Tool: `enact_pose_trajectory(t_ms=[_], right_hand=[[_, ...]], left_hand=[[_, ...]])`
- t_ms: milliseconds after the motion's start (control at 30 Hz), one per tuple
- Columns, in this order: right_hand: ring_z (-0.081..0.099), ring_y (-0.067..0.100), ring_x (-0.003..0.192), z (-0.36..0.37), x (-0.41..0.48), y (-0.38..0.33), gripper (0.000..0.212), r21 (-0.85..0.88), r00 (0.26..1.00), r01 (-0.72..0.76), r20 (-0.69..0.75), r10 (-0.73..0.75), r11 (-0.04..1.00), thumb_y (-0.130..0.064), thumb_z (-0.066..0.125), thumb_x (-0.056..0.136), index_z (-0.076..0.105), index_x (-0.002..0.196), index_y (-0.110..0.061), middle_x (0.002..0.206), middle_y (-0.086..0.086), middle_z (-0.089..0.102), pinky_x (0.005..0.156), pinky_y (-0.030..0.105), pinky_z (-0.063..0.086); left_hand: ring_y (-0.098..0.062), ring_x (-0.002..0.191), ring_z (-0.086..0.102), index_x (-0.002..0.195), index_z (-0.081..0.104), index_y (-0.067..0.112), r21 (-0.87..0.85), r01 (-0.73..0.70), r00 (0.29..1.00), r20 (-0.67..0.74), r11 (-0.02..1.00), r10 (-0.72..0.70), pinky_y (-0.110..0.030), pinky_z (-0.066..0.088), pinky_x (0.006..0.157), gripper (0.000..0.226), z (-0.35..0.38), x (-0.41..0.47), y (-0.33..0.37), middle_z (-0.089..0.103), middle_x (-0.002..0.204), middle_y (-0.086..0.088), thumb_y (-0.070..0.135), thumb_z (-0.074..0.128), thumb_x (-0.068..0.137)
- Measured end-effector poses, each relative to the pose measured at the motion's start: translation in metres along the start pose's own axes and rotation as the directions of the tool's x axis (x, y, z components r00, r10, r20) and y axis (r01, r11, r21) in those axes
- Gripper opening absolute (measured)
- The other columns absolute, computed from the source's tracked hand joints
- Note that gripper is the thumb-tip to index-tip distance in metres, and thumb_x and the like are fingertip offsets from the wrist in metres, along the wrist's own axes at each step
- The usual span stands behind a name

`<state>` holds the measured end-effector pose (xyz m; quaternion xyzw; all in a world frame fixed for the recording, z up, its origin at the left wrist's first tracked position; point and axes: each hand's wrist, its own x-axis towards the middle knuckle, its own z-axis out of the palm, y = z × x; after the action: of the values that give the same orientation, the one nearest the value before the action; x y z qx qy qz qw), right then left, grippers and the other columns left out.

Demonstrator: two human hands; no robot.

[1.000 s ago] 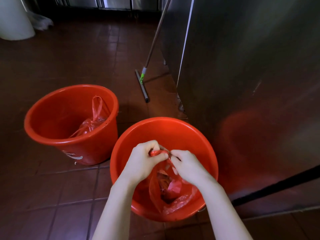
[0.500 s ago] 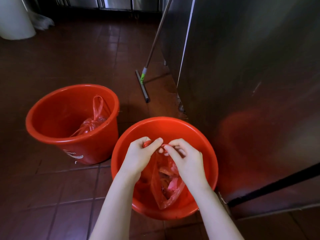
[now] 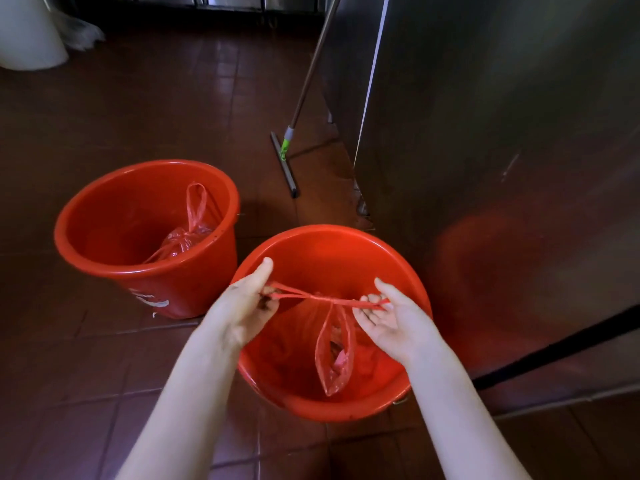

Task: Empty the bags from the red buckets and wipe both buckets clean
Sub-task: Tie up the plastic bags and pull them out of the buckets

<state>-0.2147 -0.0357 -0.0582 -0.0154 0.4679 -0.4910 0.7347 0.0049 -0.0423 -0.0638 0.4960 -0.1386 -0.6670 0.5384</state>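
Two red buckets stand on the tiled floor. Over the near bucket (image 3: 346, 244) my left hand (image 3: 247, 306) and my right hand (image 3: 391, 317) each grip one handle of a red plastic bag (image 3: 334, 355). The handles are stretched taut between them, and the bag hangs down inside the bucket with scraps in it. The far left bucket (image 3: 104, 209) holds a second red bag (image 3: 185, 237), knotted, with one handle loop standing up.
A stainless steel cabinet (image 3: 502, 133) rises right beside the near bucket. A floor squeegee (image 3: 285, 164) leans against the cabinet's corner behind the buckets. A white bin (image 3: 27, 36) stands at the far left. Brown floor tiles (image 3: 121, 98) surround the buckets.
My hands were close together at the bag's top; they have pulled apart sideways, stretching the handles into a taut line, and the bag has drawn narrow.
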Motion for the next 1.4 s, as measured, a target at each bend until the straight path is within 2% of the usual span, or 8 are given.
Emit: enact_pose_trajectory(t_ms=[233,400,600,867,1067,1200,1300,1400], right_hand=[[0.029,0.011,0.043,0.037,-0.007,-0.03,0.043,-0.212,0.933,0.208,0.338,-0.128,0.955,-0.024,0.062,0.094,0.046,0.053,-0.02,0.049,-0.004,0.029,0.045,0.025,0.039],[0.033,0.015,0.044,0.031,-0.025,-0.038,0.053,-0.559,0.653,0.756,0.685,-0.324,0.341,-0.043,0.06,0.093,0.036,0.049,-0.027,0.047,-0.007,0.031,0.051,0.022,0.039],[0.036,0.012,0.042,-0.01,0.029,-0.023,0.056,-0.755,0.699,0.654,0.58,-0.418,0.047,-0.024,0.059,0.096,0.029,0.049,-0.021,0.041,-0.009,0.029,0.052,0.035,0.033],[0.034,0.011,0.047,-0.031,0.038,-0.021,0.055,-0.744,0.611,0.634,0.649,-0.453,-0.21,-0.021,0.061,0.094,0.028,0.052,-0.011,0.045,0.013,0.034,0.052,0.042,0.037],[0.023,0.01,0.048,-0.021,0.04,-0.032,0.057,-0.685,0.513,0.635,0.719,-0.468,-0.357,-0.014,0.064,0.093,0.022,0.054,-0.021,0.05,-0.006,0.018,0.049,0.028,0.023],[0.039,0.018,0.05,-0.007,0.055,-0.019,0.046,-0.724,0.688,0.457,0.656,-0.311,-0.516,-0.033,0.065,0.09,0.032,0.06,-0.019,0.051,-0.005,0.038,0.054,0.038,0.039],[0.054,0.007,0.068,-0.002,0.057,-0.008,0.031,-0.701,0.767,0.435,0.618,-0.176,-0.564,-0.05,0.069,0.08,0.041,0.084,-0.036,0.084,-0.01,0.053,0.063,0.03,0.045],[0.052,0.016,0.115,0.004,0.056,0.01,0.066,-0.648,0.836,0.438,0.549,0.016,-0.623,-0.06,0.069,0.075,0.036,0.131,-0.048,0.129,-0.007,0.047,0.095,0.035,0.045]], left_hand=[[-0.01,0.053,0.036,0.063,0.032,0.02,0.303,-0.319,0.844,0.522,0.898,0.123,-0.019,0.033,0.053,0.042,-0.024,-0.033,0.034,0.029,0.058,0.004,0.027,0.061,0.092],[-0.002,0.056,0.04,0.069,0.044,0.022,0.611,-0.791,0.585,0.753,0.01,0.301,-0.015,0.034,0.054,0.034,-0.022,-0.043,0.061,0.045,0.06,0.007,0.042,0.057,0.093],[-0.01,0.068,0.052,0.083,0.053,0.016,0.498,-0.716,0.501,0.855,-0.489,0.136,-0.025,0.038,0.069,0.021,-0.064,-0.016,0.048,0.048,0.075,0.014,0.032,0.064,0.091],[-0.005,0.062,0.038,0.08,0.043,0.022,0.604,-0.633,0.56,0.789,-0.485,0.251,-0.027,0.039,0.064,0.028,-0.132,0.0,0.055,0.04,0.071,0.016,0.046,0.043,0.094],[-0.015,0.059,0.045,0.079,0.039,0.025,0.767,-0.551,0.658,0.641,-0.328,0.394,-0.032,0.04,0.058,0.027,-0.142,0.012,0.046,0.044,0.065,0.01,0.039,0.06,0.091],[-0.005,0.064,0.05,0.077,0.049,0.022,0.834,-0.527,0.712,0.537,-0.162,0.451,-0.024,0.041,0.062,0.027,-0.122,0.019,0.038,0.052,0.069,0.009,0.023,0.075,0.082],[-0.009,0.088,0.057,0.097,0.063,0.021,0.824,-0.531,0.655,0.546,-0.195,0.523,-0.026,0.044,0.081,0.017,-0.12,0.021,0.054,0.061,0.095,0.005,0.022,0.073,0.083],[-0.029,0.116,0.053,0.128,0.058,0.012,0.894,-0.293,0.678,0.444,-0.339,0.586,-0.04,0.042,0.098,0.041,-0.136,0.032,0.074,0.06,0.122,-0.01,0.021,0.066,0.089]])
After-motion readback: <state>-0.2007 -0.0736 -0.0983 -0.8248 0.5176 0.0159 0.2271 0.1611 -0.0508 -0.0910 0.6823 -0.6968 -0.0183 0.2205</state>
